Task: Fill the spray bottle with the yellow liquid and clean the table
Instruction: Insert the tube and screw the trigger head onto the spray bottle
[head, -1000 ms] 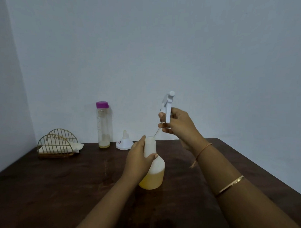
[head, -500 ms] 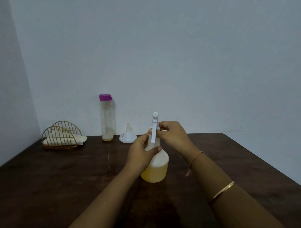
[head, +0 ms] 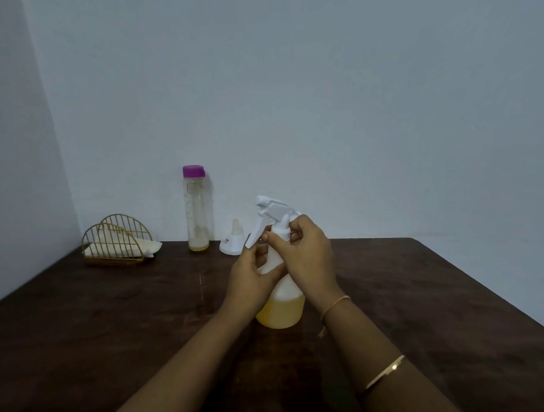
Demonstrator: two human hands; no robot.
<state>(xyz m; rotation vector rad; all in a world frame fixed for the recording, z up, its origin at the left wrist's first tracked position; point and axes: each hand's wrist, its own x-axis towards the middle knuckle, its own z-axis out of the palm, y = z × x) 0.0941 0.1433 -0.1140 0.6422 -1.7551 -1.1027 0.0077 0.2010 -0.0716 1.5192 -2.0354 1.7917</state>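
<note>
A white spray bottle [head: 283, 310] with yellow liquid in its lower part stands upright at the middle of the dark wooden table [head: 114, 328]. My left hand [head: 251, 277] grips the bottle's neck from the left. The white spray head [head: 272, 213] sits on top of the neck, its nozzle pointing left. My right hand [head: 306, 257] is closed around the collar of the spray head. A clear bottle with a purple cap [head: 197, 208] stands at the back by the wall, only a little yellow liquid left at its bottom.
A white funnel [head: 233, 239] lies upside down beside the purple-capped bottle. A gold wire holder with white cloths [head: 121, 242] sits at the back left corner. The table's right edge [head: 483, 294] runs diagonally toward me. Walls close in behind and on the left.
My right hand has brought the spray head down from above the bottle and set it onto the neck. The head now points left. My left hand kept holding the bottle.
</note>
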